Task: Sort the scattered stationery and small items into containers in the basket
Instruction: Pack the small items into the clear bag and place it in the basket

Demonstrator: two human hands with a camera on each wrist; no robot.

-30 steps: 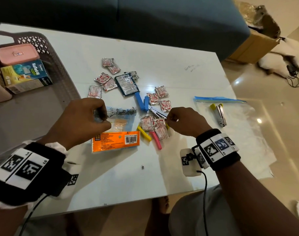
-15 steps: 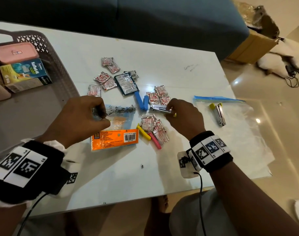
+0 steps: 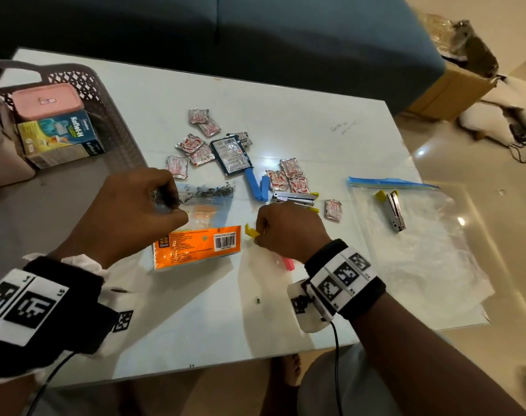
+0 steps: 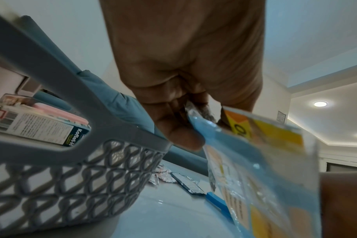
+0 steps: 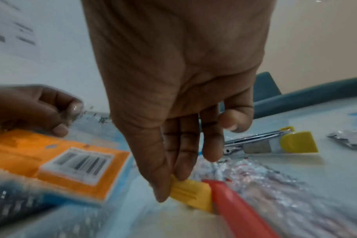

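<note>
My left hand (image 3: 171,202) (image 4: 190,128) pinches the top edge of a clear blue zip bag (image 3: 207,202) (image 4: 245,169) that holds an orange packet (image 3: 195,246) (image 5: 71,157). My right hand (image 3: 260,235) (image 5: 169,185) pinches a yellow clip (image 3: 251,232) (image 5: 190,194) lying on the table between thumb and forefinger. A pink clip (image 3: 287,262) (image 5: 240,209) lies beside it, partly under my wrist. A silver stapler with yellow ends (image 3: 294,198) (image 5: 275,143) lies just beyond my right hand. The grey basket (image 3: 117,124) (image 4: 81,177) stands at the left.
Several foil sachets (image 3: 198,145), a dark packet (image 3: 230,154) and a blue clip (image 3: 257,187) are scattered mid-table. A second stapler (image 3: 395,211) lies on a large clear bag (image 3: 420,250) at the right. The basket holds a pink case (image 3: 45,100) and a Koflet-H box (image 3: 60,139).
My right hand put the stapler down on the table and moved back left to the yellow clip. My left hand has kept its hold on the bag.
</note>
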